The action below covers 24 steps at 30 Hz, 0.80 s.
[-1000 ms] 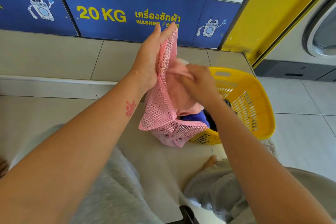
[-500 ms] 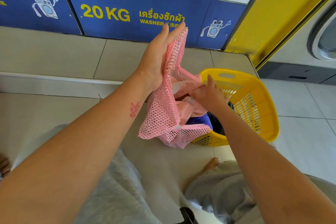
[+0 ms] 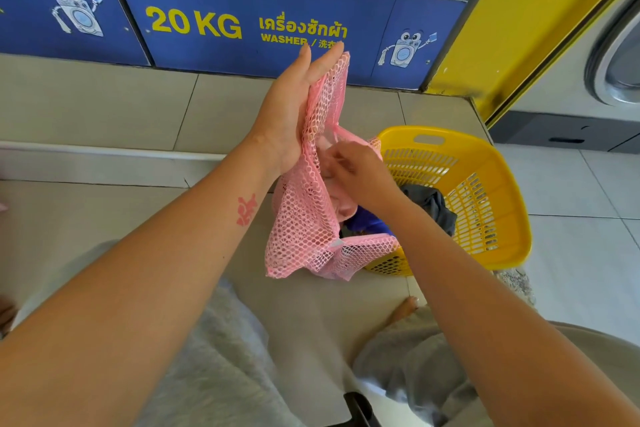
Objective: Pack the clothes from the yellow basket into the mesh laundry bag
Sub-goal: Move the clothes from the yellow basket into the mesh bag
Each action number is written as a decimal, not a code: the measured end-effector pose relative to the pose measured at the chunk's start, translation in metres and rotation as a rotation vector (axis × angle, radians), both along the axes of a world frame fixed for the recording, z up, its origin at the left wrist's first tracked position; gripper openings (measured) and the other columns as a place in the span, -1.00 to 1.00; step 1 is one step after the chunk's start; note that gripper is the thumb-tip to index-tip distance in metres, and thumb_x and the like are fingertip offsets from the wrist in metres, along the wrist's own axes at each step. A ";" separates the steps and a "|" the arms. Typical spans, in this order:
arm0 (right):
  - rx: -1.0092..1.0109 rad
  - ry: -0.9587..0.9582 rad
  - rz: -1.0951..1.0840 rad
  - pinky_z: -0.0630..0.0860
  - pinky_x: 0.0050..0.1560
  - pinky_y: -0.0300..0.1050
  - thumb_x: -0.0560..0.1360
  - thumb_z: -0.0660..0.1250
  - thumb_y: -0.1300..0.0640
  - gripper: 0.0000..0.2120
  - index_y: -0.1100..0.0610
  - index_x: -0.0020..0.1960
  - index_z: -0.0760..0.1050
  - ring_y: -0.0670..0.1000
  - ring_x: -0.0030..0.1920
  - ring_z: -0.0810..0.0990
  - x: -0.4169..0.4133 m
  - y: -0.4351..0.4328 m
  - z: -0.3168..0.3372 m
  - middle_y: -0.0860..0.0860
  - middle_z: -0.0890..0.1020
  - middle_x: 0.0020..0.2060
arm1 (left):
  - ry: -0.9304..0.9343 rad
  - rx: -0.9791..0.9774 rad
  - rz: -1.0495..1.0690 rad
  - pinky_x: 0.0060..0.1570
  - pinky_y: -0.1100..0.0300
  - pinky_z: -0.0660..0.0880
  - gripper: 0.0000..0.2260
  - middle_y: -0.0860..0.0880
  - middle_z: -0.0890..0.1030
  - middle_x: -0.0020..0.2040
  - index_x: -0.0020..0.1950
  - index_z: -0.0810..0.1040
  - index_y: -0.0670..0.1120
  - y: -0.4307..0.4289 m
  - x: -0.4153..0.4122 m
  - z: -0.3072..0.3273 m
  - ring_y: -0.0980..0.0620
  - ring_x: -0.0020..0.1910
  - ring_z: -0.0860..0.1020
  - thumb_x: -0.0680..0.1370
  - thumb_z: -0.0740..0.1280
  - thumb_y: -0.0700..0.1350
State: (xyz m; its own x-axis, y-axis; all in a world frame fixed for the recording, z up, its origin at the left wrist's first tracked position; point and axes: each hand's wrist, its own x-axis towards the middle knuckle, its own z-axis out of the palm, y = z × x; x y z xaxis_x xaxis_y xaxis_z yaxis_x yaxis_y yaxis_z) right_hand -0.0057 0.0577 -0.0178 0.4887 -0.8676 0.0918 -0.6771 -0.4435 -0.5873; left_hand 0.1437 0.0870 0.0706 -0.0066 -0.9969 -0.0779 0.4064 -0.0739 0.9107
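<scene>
A pink mesh laundry bag (image 3: 304,218) hangs in front of me, its near edge held up by my left hand (image 3: 287,118) with fingers straight along the mesh. My right hand (image 3: 360,173) reaches into the bag's mouth, fingers closed on a pale pink garment (image 3: 341,206) inside it. A blue garment (image 3: 367,224) shows below my right wrist. The yellow basket (image 3: 485,191) stands on the floor just right of the bag, with a dark grey garment (image 3: 433,206) in it.
Blue panels of 20 KG washers (image 3: 214,24) stand behind a tiled step (image 3: 104,107). A yellow wall (image 3: 540,21) and another machine (image 3: 616,55) are at the right. My grey-clad knees (image 3: 207,357) and a bare foot (image 3: 405,308) are below.
My right hand drew back slightly, then pushed the pink garment deeper into the bag. The left hand kept holding the bag's edge up. A dark grey garment in the basket is now uncovered.
</scene>
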 end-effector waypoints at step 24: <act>-0.143 0.434 -0.134 0.09 0.51 0.12 0.62 0.10 -0.11 -0.52 0.03 0.49 0.27 0.10 0.52 0.20 -0.064 -0.003 -0.038 0.02 0.33 0.49 | 0.006 0.021 0.012 0.60 -0.12 0.14 -0.51 0.00 0.36 0.58 0.54 0.39 -0.01 -0.004 -0.021 -0.001 0.02 0.57 0.31 0.71 -0.03 0.16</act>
